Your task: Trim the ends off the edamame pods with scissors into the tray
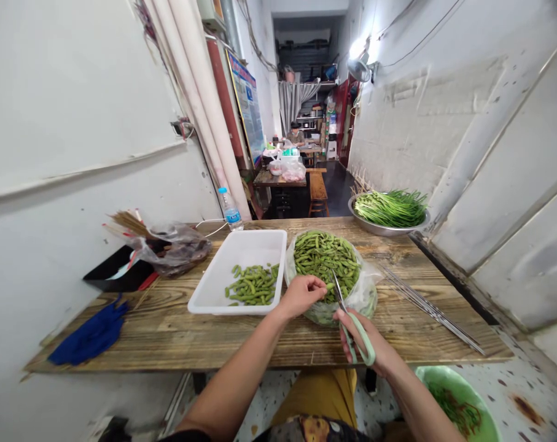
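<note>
My left hand (304, 293) pinches a small, bright green pod (330, 286); my right hand (368, 337) grips scissors (368, 350) with pale green handles. Beneath, darker, brown-flecked pods (324, 255) heap a clear bag (369, 285), beside a white tray (234, 252).

A: Tabletop (167, 334), near edge. Hands?

B: Two are showing: one left hand (304, 294), one right hand (363, 337). One pair of scissors (339, 296).

A: Vessels?

B: One white tray (236, 309) and one clear bag (369, 291) are sitting side by side, between near and far edges. One metal bowl (389, 231) is occupying the far right corner. One green basin (487, 405) is showing below the near right corner.

A: Others?

B: One bottle (233, 215) is standing at the far edge. One blue cloth (91, 333) is lying at the near left corner.

A: Pods (324, 261)?

B: Many, in tray and bag; they are overlapping too much for counting. Metal skewers (430, 309), right edge: several, bunching likewise.
</note>
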Available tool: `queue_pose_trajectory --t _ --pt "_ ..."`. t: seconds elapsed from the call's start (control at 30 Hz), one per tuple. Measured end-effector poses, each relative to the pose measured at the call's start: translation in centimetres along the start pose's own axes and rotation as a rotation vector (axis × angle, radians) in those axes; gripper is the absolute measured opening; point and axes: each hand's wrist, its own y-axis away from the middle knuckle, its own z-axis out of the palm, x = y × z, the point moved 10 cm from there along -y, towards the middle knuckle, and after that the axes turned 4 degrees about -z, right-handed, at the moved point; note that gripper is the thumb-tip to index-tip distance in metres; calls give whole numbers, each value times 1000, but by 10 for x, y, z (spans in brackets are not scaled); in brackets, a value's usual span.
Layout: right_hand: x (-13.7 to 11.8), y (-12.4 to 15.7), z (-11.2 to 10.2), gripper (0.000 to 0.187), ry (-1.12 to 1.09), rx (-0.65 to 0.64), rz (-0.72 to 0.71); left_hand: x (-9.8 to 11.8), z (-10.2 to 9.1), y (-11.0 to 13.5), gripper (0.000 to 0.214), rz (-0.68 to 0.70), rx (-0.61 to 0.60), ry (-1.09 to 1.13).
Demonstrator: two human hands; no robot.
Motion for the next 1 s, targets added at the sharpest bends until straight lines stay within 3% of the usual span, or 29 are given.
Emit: queue_pose_trajectory --t 0.3,0.53,0.73,1.0 --pt "1 1 4 50 -2 4 -12 4 3 4 9 2 3 -46" --pt "8 -3 -1 50 12 86 9 -12 22 10 15 -187 -66 222" --pt "4 3 7 55 -70 5 -39 -14 14 8 31 -230 58 637" --pt "-1 6 11 53 -72 -14 -50 -19 13 12 29 -221 155 694"
